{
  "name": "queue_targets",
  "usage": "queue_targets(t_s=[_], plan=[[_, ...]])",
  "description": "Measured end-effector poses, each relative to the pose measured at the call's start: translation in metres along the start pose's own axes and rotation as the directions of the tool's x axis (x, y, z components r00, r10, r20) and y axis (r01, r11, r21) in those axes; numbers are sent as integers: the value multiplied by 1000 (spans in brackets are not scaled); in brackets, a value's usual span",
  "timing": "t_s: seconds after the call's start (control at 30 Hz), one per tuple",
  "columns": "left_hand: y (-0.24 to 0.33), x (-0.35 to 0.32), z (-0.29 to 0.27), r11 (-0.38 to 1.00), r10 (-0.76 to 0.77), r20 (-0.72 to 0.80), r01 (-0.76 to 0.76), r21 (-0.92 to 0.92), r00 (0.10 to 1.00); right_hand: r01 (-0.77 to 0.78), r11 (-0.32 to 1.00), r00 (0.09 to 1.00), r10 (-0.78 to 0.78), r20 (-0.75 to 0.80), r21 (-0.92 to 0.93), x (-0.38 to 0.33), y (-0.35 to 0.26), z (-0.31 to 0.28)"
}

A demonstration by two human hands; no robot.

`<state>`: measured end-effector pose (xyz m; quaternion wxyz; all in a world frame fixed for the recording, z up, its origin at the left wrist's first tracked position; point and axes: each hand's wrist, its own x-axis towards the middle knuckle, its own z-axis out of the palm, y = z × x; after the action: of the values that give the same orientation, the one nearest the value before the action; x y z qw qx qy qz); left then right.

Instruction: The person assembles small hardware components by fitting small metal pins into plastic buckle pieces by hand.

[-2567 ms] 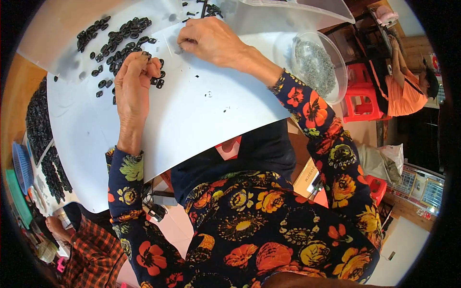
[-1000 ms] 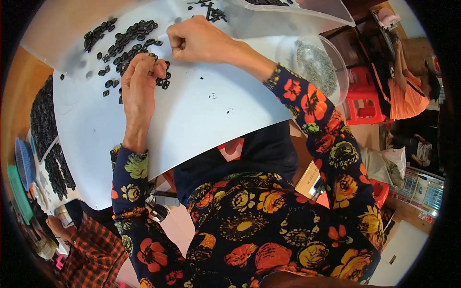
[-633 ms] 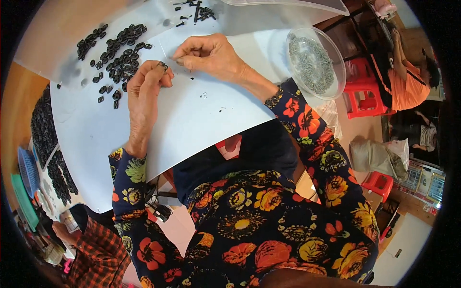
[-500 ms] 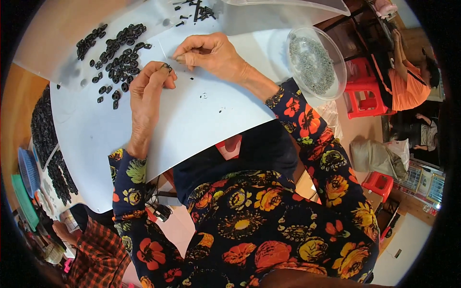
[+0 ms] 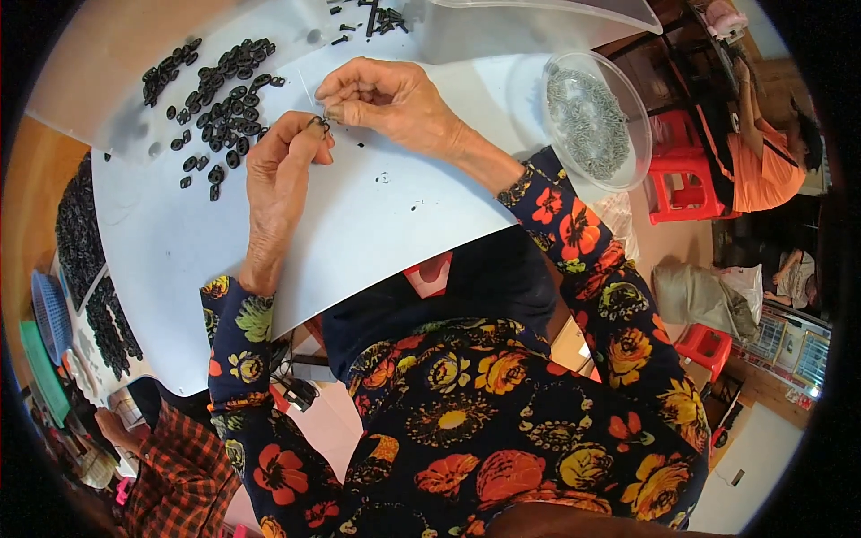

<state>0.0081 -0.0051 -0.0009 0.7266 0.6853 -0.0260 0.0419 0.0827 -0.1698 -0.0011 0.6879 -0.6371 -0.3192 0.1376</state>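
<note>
Flanking both hands' grip, pinched together on a small black ring (image 5: 317, 123): black ring pile (image 5: 215, 108), clear bowl (image 5: 595, 119).

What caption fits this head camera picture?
Both hands, left hand and right hand, pinch a small black ring beside a pile of black rings.

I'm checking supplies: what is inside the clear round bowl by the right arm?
The clear round bowl holds a heap of small grey metal pieces, filling most of its floor. Whatever lies beneath the heap is covered.
</note>
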Motion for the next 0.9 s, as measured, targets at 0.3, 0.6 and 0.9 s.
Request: queue_targets(t_s=[0.3, 0.6, 0.9], plan=[[-3, -1, 1, 999, 42, -20, -42, 2, 999, -21, 1000, 1000, 21, -14, 0, 0, -2, 2], [1, -2, 2, 1000, -7, 3, 7, 23, 1000, 39, 999, 997, -40, -69, -18, -3, -1, 6], [0, -2, 1, 990, 26, 29, -29, 137, 999, 32, 999, 999, -32, 23, -30, 1, -6, -1]])
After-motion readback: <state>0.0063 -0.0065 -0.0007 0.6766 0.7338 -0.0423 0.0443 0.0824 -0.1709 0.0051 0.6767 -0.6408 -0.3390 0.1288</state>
